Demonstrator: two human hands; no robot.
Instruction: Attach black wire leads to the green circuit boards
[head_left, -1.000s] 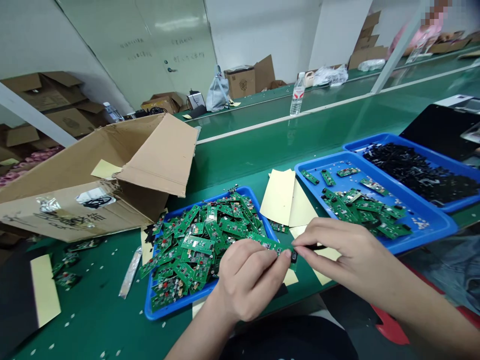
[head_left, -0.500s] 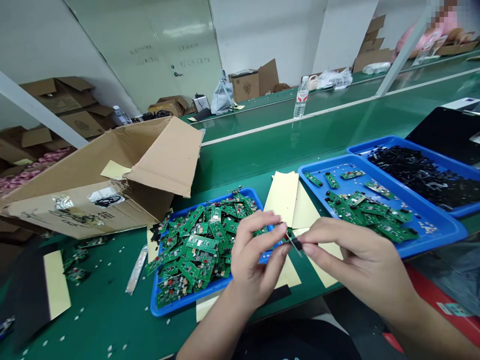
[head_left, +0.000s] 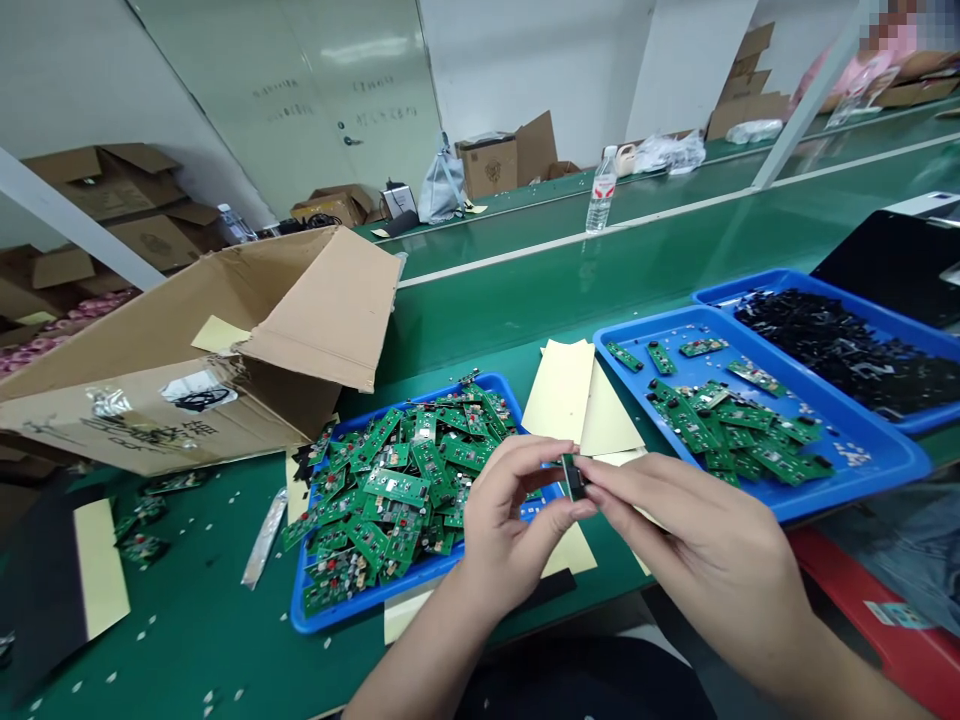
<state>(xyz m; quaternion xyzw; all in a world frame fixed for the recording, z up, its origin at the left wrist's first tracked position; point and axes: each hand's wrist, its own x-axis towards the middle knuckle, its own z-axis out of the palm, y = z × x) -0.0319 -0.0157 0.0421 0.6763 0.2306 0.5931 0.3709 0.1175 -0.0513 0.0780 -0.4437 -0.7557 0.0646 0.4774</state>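
Note:
Between my two hands is a small green circuit board (head_left: 568, 470) with a black part on it, turned so that it shows narrow. My left hand (head_left: 517, 520) pinches the board by its ends between thumb and fingers. From the other side, my right hand (head_left: 667, 520) has thumb and forefinger closed on the black part (head_left: 577, 484). Behind my left hand, a blue tray (head_left: 300, 605) bears a heap of green circuit boards (head_left: 397, 487). Beyond my right hand, a second blue tray (head_left: 892, 475) carries a smaller pile of boards (head_left: 739, 430).
Another blue tray (head_left: 930, 425) is full of black strips (head_left: 847, 350). Cream paper sheets (head_left: 559, 385) lie between the trays. An open cardboard box (head_left: 150, 420) stands at left, a water bottle (head_left: 601, 195) beyond. A person in pink (head_left: 885, 60) sits far right.
The board has turned in my fingers, from a slanted edge to a more upright pose with its green side showing. My left fingers have shifted to its ends.

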